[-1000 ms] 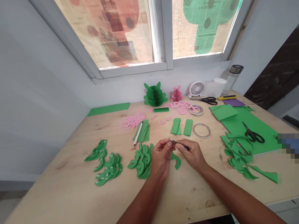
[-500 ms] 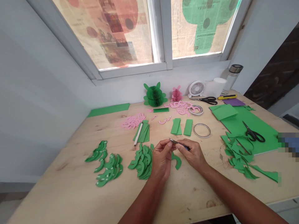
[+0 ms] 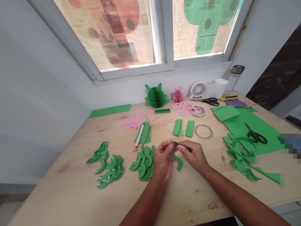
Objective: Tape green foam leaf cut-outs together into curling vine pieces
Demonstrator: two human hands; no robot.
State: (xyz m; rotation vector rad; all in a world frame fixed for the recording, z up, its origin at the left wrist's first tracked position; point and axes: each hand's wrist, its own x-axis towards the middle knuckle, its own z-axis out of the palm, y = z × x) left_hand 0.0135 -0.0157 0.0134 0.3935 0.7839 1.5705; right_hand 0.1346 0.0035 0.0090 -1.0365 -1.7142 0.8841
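Observation:
My right hand [image 3: 193, 154] is closed round a slim pointed tool [image 3: 176, 143] with a grey tip and a dark blue handle; its exact kind is unclear. The tool points left, over the fingertips of my left hand [image 3: 164, 157]. That hand is pinched shut at the tip, and whatever it may hold is too small to make out. Beneath and between the hands a curved green paper piece [image 3: 179, 163] lies on the table. Just left of my left hand is a pile of wavy green paper pieces [image 3: 143, 164], partly covered by it.
Green pieces with whitish strips [image 3: 110, 172] lie farther left. A white pen [image 3: 139, 135] rests on green paper strips [image 3: 147, 135]. Rolls of tape [image 3: 203, 131], pink cut-outs [image 3: 135, 121], black scissors [image 3: 255, 135], green scraps [image 3: 242, 153] and a small fan [image 3: 198, 89] are spread around.

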